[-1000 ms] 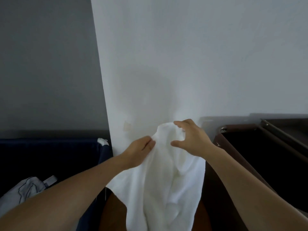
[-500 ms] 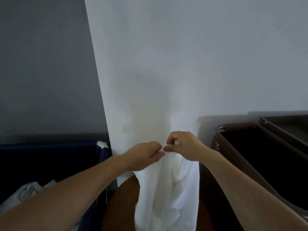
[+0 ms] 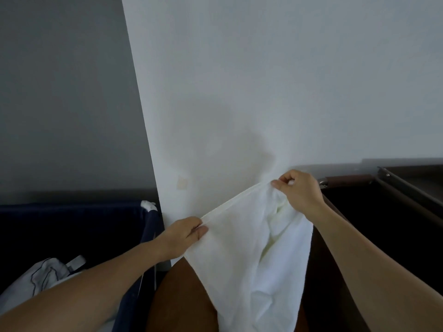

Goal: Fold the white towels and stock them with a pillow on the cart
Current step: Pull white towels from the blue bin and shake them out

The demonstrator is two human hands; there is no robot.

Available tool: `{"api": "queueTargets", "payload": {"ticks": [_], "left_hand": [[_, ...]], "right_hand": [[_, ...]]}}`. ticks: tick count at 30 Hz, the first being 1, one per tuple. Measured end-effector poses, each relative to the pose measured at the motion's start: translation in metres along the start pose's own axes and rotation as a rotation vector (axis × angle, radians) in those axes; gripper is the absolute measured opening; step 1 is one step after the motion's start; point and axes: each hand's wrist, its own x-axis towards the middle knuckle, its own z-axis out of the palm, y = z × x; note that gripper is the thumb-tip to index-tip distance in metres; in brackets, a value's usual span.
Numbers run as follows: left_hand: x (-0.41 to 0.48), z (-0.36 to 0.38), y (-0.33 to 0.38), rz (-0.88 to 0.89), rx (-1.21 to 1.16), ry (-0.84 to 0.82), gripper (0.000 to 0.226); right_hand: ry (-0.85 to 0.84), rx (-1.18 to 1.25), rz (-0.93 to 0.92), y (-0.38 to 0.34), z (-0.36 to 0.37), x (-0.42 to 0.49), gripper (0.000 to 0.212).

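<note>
Now your left hand (image 3: 185,236) and right hand (image 3: 298,190) pinch the soft white cotton towel's (image 3: 254,255) hem, stretched diagonally between them, right end higher, cloth hanging below.

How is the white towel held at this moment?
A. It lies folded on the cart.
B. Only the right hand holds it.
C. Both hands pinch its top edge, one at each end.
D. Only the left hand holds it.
C: the left hand and the right hand each pinch the top edge of the white towel, which hangs down between them.
</note>
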Motion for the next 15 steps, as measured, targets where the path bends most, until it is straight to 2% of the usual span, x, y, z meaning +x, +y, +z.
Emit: {"api": "queueTargets", "payload": {"ticks": [2, 6, 8, 10, 13, 15], "left_hand": [[0.005, -0.007, 0.013, 0.02, 0.023, 0.01, 0.042], [0.019, -0.021, 0.055, 0.123, 0.118, -0.053, 0.04], [0.026, -0.027, 0.072, 0.177, 0.171, -0.125, 0.038], [0.03, -0.032, 0.08, 0.219, 0.277, -0.21, 0.04], [0.028, -0.034, 0.08, 0.22, 0.379, -0.278, 0.044], [0.023, -0.034, 0.076, 0.225, 0.328, -0.252, 0.032]], "right_hand": [[-0.094, -0.094, -0.043, -0.002, 0.008, -0.004, 0.018], [-0.398, -0.098, -0.231, -0.017, 0.038, -0.029, 0.072], [-0.506, -0.097, -0.327, -0.025, 0.053, -0.039, 0.079], [-0.57, -0.068, -0.322, -0.03, 0.06, -0.044, 0.069], [-0.578, -0.09, -0.261, -0.031, 0.058, -0.044, 0.036], [-0.528, -0.145, -0.22, -0.026, 0.055, -0.043, 0.025]]}}
